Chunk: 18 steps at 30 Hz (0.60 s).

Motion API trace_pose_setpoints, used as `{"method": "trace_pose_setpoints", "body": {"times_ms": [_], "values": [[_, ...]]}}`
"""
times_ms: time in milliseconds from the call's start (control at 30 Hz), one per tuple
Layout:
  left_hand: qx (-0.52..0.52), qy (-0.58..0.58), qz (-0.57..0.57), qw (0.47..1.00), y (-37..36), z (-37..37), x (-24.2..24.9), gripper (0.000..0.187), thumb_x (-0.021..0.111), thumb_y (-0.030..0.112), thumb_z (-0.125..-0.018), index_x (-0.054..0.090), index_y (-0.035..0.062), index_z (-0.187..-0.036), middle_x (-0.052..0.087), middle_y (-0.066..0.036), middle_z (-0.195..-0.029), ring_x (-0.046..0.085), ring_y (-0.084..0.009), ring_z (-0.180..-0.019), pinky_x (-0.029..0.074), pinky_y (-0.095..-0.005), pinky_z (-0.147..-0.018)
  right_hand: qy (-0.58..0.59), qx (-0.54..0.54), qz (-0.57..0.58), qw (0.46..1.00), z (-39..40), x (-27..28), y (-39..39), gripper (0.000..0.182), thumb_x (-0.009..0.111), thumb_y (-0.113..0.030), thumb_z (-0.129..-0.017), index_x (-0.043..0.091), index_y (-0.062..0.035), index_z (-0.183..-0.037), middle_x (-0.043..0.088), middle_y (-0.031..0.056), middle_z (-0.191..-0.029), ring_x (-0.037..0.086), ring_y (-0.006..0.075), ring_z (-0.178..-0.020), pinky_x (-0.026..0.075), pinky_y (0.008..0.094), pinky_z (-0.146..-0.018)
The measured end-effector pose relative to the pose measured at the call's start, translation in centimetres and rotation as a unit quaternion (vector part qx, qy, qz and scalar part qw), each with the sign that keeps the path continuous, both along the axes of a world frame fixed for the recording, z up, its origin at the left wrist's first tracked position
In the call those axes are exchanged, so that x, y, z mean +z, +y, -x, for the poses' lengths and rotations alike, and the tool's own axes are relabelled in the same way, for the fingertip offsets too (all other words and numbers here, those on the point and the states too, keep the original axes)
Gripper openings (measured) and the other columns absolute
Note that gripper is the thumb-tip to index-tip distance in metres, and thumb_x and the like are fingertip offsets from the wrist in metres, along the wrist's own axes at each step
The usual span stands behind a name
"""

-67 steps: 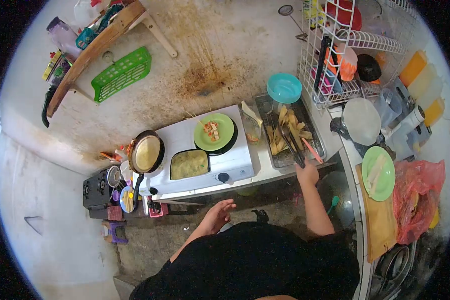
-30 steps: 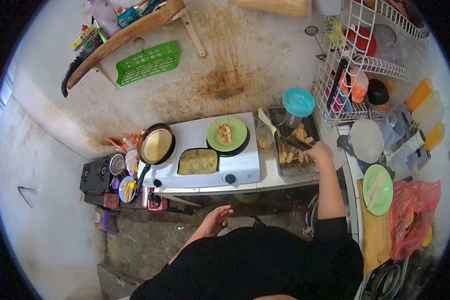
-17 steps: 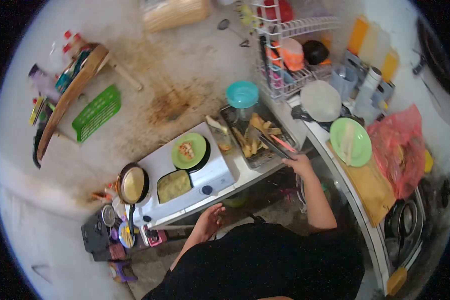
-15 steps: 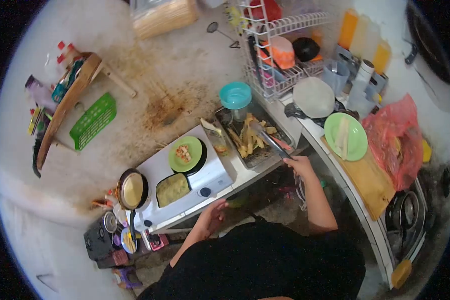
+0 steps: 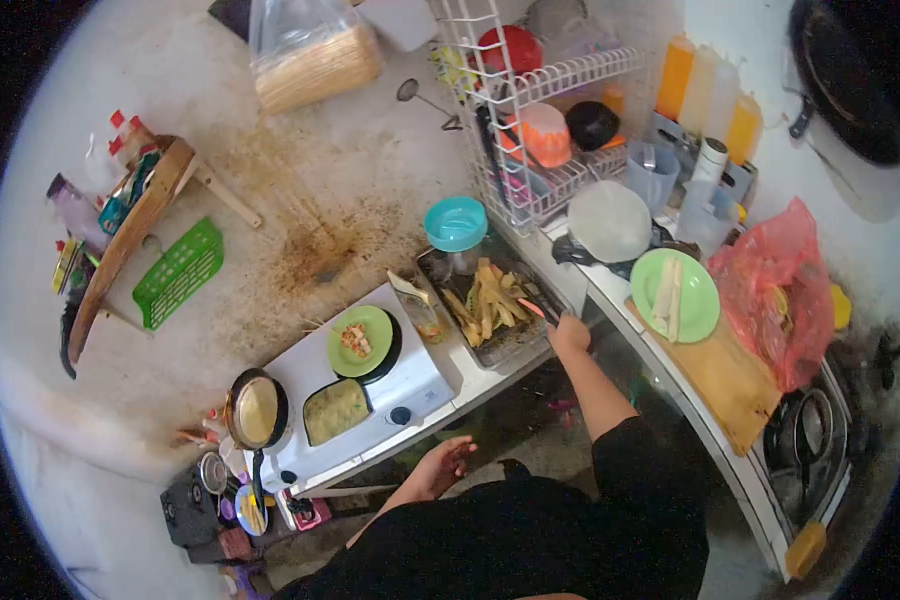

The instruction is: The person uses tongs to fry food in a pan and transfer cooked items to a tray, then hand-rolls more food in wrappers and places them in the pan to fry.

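Observation:
My right hand (image 5: 572, 336) is closed round the dark handle of a utensil (image 5: 550, 316) at the front right edge of a metal tray (image 5: 532, 346). An orange-pink strip shows beside that handle; the rest of the utensil is hard to make out. Long yellow-brown pieces (image 5: 492, 300) lie in the tray. My left hand (image 5: 442, 468) hangs in front of the white stove (image 5: 420, 385), fingers loosely curled and apart, holding nothing. On the stove are a green plate with chopped food (image 5: 360, 340), a rectangular pan with a pale green mixture (image 5: 336, 412) and a round pan (image 5: 257, 410).
A turquoise bowl (image 5: 456, 223) stands behind the tray, next to a white dish rack (image 5: 580, 70). To the right are a green plate with pale rolls (image 5: 698, 300), a wooden board (image 5: 730, 385) and a red plastic bag (image 5: 778, 290). A wooden shelf (image 5: 135, 235) is at the left.
The silver tongs that reached over the food no longer show there. My right hand has shifted slightly left and down, nearer the tray's edge. My left hand is a little lower. The view has shifted.

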State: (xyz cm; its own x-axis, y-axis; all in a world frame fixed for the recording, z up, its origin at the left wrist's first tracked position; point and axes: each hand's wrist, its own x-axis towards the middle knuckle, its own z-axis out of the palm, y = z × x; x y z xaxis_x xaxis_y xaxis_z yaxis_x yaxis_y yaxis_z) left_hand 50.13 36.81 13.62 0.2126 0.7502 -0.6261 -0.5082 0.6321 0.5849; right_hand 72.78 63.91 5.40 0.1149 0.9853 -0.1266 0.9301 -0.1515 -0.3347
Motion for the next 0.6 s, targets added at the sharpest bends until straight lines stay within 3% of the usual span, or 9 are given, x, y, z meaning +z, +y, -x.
{"method": "trace_pose_setpoints", "body": {"times_ms": [167,233,367,433,600], "values": [[0.126,0.034,0.047,0.990,-4.0,3.6,-0.2,0.025,0.047,0.025,-0.085,0.053,0.0109,-0.103,0.056,-0.001,-0.093,0.040,-0.0101,-0.057,0.034,-0.0229,-0.056,-0.014,0.007,-0.065,0.998,2.1,-0.1,2.9,0.047,0.051,-0.045,-0.077,0.054,-0.0036,-0.098,0.060,0.0123,-0.080,0.060,0.0255,-0.075,0.047,0.0392,-0.061],[0.193,0.050,0.094,0.975,-6.2,4.3,0.1,0.025,0.046,0.026,-0.085,0.052,0.0107,-0.104,0.056,-0.001,-0.093,0.040,-0.0107,-0.057,0.034,-0.0227,-0.057,0.030,-0.031,-0.066,0.997,2.8,2.4,1.9,0.050,0.048,-0.049,-0.078,0.055,-0.0023,-0.095,0.060,0.0141,-0.080,0.059,0.0280,-0.077,0.046,0.0391,-0.063],[0.286,0.032,0.079,0.955,-10.2,6.1,0.6,0.025,0.044,0.025,-0.086,0.050,0.0104,-0.106,0.056,0.000,-0.095,0.040,-0.0118,-0.057,0.035,-0.0237,-0.059,0.169,-0.026,-0.292,0.941,3.6,-1.1,-2.8,0.045,0.057,-0.038,-0.076,0.057,0.0018,-0.096,0.058,0.0195,-0.092,0.056,0.0352,-0.082,0.046,0.0382,-0.070],[0.335,0.034,0.087,0.938,-11.5,6.5,0.8,0.025,0.044,0.025,-0.086,0.049,0.0104,-0.106,0.056,0.000,-0.096,0.040,-0.0116,-0.057,0.035,-0.0237,-0.059,0.231,0.029,-0.317,0.919,4.8,-1.3,-6.7,0.042,0.063,-0.029,-0.073,0.055,0.0011,-0.102,0.056,0.0193,-0.096,0.055,0.0350,-0.085,0.045,0.0376,-0.073],[0.390,0.024,0.111,0.914,-15.1,8.0,-0.2,0.025,0.044,0.025,-0.086,0.049,0.0106,-0.106,0.055,0.001,-0.095,0.039,-0.0104,-0.057,0.035,-0.0232,-0.058,0.228,0.346,-0.278,0.867,12.4,2.2,-11.9,0.051,0.065,-0.026,-0.070,0.048,0.0022,-0.109,0.055,0.0178,-0.094,0.056,0.0320,-0.080,0.047,0.0365,-0.065]]}}
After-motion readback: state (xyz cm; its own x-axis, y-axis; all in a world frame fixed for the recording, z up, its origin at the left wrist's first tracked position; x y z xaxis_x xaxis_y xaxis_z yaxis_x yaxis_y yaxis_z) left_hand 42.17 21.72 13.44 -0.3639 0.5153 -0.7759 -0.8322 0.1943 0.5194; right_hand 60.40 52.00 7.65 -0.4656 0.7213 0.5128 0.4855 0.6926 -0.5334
